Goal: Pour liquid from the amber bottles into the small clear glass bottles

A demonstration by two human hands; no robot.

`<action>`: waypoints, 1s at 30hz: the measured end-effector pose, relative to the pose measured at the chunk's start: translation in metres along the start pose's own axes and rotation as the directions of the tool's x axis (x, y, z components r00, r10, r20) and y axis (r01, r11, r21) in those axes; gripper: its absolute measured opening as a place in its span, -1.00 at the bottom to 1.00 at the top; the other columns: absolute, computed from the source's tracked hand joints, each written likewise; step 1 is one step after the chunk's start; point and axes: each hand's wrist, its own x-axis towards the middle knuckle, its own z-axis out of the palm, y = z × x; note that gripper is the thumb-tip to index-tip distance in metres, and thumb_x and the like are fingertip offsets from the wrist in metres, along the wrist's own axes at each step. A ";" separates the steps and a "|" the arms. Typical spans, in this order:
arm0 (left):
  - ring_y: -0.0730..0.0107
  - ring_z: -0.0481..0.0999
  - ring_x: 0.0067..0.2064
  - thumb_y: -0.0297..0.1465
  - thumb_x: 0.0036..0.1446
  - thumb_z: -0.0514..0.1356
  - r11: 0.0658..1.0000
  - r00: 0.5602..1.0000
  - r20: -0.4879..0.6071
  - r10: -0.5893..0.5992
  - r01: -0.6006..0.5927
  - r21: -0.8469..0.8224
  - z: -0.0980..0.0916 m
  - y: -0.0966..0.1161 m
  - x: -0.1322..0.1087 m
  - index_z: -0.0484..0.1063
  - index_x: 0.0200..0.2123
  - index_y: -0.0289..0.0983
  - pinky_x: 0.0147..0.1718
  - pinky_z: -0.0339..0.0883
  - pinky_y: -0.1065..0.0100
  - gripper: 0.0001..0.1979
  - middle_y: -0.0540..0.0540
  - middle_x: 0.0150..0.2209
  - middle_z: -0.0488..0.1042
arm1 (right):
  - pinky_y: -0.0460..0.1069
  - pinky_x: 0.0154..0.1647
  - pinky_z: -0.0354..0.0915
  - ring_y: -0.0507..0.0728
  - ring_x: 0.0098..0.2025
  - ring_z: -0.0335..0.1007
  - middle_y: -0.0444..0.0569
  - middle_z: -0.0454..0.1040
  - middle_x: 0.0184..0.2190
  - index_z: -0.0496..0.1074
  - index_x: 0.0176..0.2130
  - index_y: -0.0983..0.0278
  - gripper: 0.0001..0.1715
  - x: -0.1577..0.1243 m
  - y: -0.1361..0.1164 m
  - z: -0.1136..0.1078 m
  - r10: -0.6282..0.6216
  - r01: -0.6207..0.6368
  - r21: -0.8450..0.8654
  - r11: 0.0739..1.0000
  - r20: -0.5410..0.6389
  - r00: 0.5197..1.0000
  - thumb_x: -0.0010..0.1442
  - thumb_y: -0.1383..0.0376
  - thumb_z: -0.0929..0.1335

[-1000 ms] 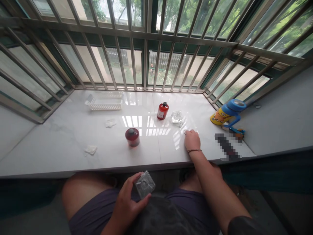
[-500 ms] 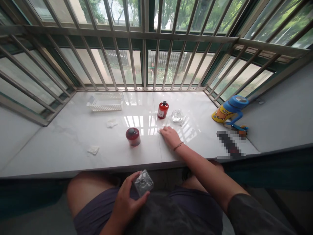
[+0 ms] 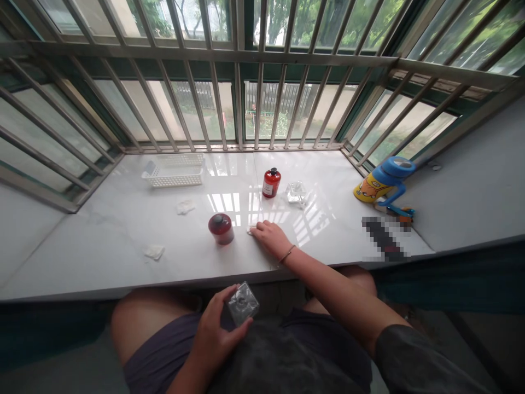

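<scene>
My left hand (image 3: 219,323) holds a clear square box (image 3: 243,302) by its edges, thumb on one side and fingers on the other, above my lap. Down on the white counter, my right hand (image 3: 268,238) has its fingers closed on a white tissue (image 3: 250,230), of which only a small bit shows. Just left of that hand stands a dark red bottle with a black cap (image 3: 221,230). Farther back is a brighter red bottle with a white label (image 3: 271,183), and beside it sits another clear square container (image 3: 296,192).
Two crumpled tissues, one farther back (image 3: 186,207) and one nearer (image 3: 155,252), lie on the left. A white perforated basket (image 3: 174,178) stands behind them. At the right are a blue and yellow flask (image 3: 383,180) and a blurred dark object (image 3: 384,238). Metal bars line the window.
My right hand has slid left and slightly nearer across the counter with the tissue, toward the dark red bottle. My left hand still holds the clear box, almost unmoved. The view shifted slightly.
</scene>
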 end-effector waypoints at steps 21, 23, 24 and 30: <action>0.01 0.71 0.12 -0.21 0.20 0.45 0.991 0.993 0.043 0.112 -0.115 0.067 -0.008 0.004 -0.003 0.41 0.30 -0.10 0.11 0.65 0.08 -0.37 -0.17 0.16 0.65 | 0.10 0.01 0.27 0.24 -0.02 0.40 0.04 0.57 -0.02 0.43 0.32 0.08 -0.53 -0.144 -0.033 0.025 0.162 -0.162 0.006 0.987 -0.062 0.985 0.50 0.35 0.31; 0.02 0.73 0.09 -0.20 0.19 0.45 0.994 0.996 0.034 0.084 -0.086 0.066 -0.009 0.001 -0.006 0.43 0.28 -0.11 0.10 0.65 0.10 -0.38 -0.16 0.13 0.66 | 0.12 -0.01 0.24 0.28 -0.02 0.37 0.11 0.56 -0.04 0.45 0.31 0.17 -0.51 -0.167 0.009 0.020 0.289 -0.292 -0.023 0.956 -0.078 0.954 0.48 0.41 0.27; 0.02 0.73 0.09 -0.20 0.19 0.46 0.995 0.997 0.035 0.072 -0.074 0.067 -0.009 -0.001 -0.007 0.43 0.27 -0.11 0.10 0.66 0.10 -0.39 -0.16 0.13 0.66 | 0.12 -0.01 0.23 0.29 -0.04 0.36 0.11 0.56 -0.06 0.46 0.30 0.18 -0.50 -0.176 0.030 0.017 0.369 -0.374 -0.048 0.926 -0.088 0.925 0.48 0.41 0.25; 0.01 0.71 0.13 -0.20 0.17 0.47 0.996 0.996 0.041 0.077 -0.079 0.048 0.003 -0.005 -0.004 0.42 0.29 -0.10 0.14 0.63 0.08 -0.35 -0.15 0.17 0.65 | 0.13 -0.09 0.21 0.32 -0.06 0.31 0.19 0.55 -0.09 0.53 0.17 0.25 -0.55 -0.190 0.099 0.000 0.576 -0.591 -0.109 0.799 -0.144 0.805 0.47 0.43 0.20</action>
